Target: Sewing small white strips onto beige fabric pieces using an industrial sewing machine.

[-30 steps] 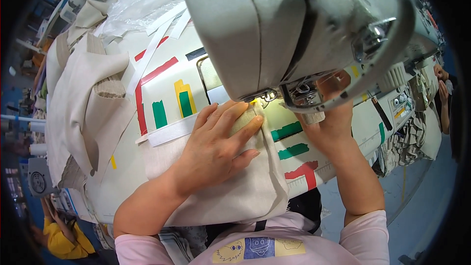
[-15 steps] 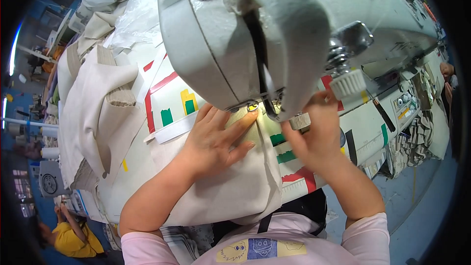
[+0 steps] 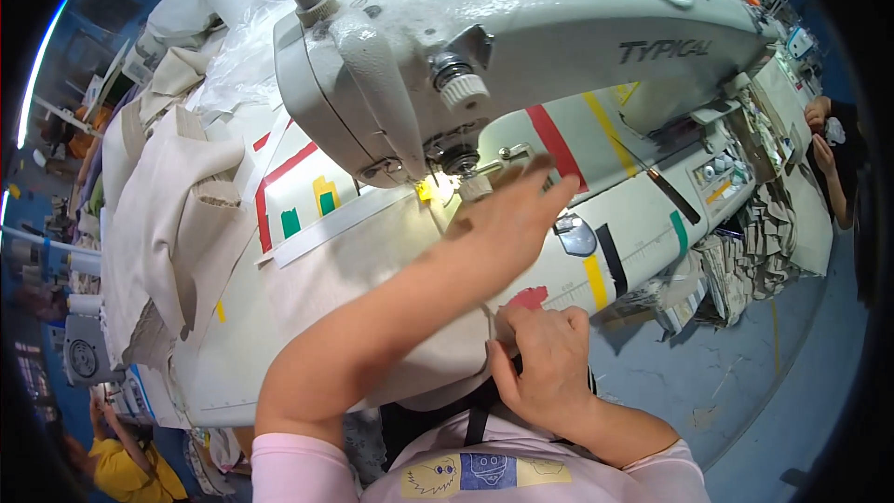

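Note:
A pale cream cloth (image 3: 345, 261) lies flat on the sewing machine's bed, its far part reaching the lit needle area. Above it stands the white sewing machine (image 3: 372, 84). My left hand (image 3: 512, 224) crosses over the cloth to the right of the needle, fingers stretched out and somewhat blurred, nothing seen in them. The left forearm covers part of the cloth. Lower down, my right hand (image 3: 549, 359) has its fingers curled at the cloth's near right edge, gripping it; the fingertips are partly hidden. A white strip (image 3: 335, 228) runs along the cloth's far left edge.
Draped cream cloth pieces (image 3: 177, 196) lie at the left. At the right are a black-handled tool (image 3: 672, 196), a small parts tray (image 3: 717, 175) and stacked cloth pieces (image 3: 731, 270). One person in yellow (image 3: 135, 470) sits lower left; another person's hands (image 3: 824, 154) show far right.
My left hand has left the cloth beside the needle and swung right. My right hand has dropped from beside the machine head to the cloth's near edge. The view has shifted, showing more of the machine.

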Motion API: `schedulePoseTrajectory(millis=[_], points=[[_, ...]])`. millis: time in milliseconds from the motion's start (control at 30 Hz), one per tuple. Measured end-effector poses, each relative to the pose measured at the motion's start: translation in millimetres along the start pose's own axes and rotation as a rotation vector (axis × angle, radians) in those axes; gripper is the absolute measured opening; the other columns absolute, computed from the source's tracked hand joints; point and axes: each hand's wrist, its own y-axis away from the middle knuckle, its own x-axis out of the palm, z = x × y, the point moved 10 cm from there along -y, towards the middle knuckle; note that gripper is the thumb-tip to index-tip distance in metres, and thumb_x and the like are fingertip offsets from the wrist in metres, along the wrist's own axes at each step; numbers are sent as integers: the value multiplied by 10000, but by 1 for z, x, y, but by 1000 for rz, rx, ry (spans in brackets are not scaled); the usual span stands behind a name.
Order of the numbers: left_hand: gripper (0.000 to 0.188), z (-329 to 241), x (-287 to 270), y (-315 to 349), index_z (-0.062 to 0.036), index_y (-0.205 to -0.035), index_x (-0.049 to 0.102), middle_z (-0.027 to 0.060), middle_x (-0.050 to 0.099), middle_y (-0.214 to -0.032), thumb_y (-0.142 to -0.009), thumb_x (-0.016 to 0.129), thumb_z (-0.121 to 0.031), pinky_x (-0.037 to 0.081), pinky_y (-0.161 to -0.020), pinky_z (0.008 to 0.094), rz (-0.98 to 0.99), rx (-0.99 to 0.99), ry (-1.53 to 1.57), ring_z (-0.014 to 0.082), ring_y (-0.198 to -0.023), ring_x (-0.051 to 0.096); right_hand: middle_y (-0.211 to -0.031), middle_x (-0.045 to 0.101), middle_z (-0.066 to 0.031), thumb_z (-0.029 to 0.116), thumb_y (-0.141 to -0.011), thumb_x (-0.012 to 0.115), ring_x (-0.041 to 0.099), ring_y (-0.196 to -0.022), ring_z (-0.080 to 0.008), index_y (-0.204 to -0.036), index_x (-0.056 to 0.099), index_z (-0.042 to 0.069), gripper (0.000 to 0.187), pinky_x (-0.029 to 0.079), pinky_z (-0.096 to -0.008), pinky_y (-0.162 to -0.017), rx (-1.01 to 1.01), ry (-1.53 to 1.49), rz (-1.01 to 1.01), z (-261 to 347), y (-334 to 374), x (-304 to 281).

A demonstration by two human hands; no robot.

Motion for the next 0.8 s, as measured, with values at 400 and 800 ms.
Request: schedulePoseTrajectory(millis=[400, 800], points=[[275, 53, -23, 70, -21, -1074, 636, 212, 577, -1204, -820, 548, 36, 496, -864, 429, 79, -307, 67, 385, -1052, 595, -774, 546, -55, 238, -713, 802, 521, -724, -256, -820, 581, 89, 287, 307, -401, -739, -19, 35, -42, -3, -13, 4], [404, 41, -49, 120, -55, -1192, 590, 124, 574, -1237, -792, 652, -58, 456, -942, 450, -107, -97, -157, 336, -1060, 583, -653, 580, -20, 79, -822, 691, 515, -573, -212, -873, 599, 70, 106, 298, -362, -723, 84, -204, -96, -10, -8, 0]])
